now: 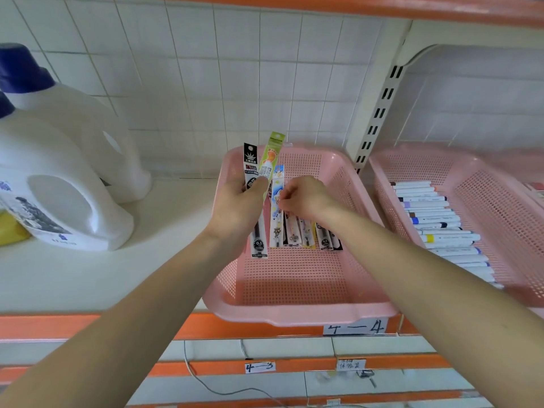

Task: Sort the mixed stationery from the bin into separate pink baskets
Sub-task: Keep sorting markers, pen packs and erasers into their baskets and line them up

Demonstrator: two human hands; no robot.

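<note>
Detergent jugs (67,178) stand left of the pink basket (294,315), markers (435,219) right; left hand (235,210) grips two refill packets (250,160), right hand (303,198) pinches a third packet (277,228).

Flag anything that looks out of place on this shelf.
Two big white plastic detergent jugs with blue caps stand left of the pink mesh basket, odd among stationery. That basket also overhangs the orange shelf edge.
</note>
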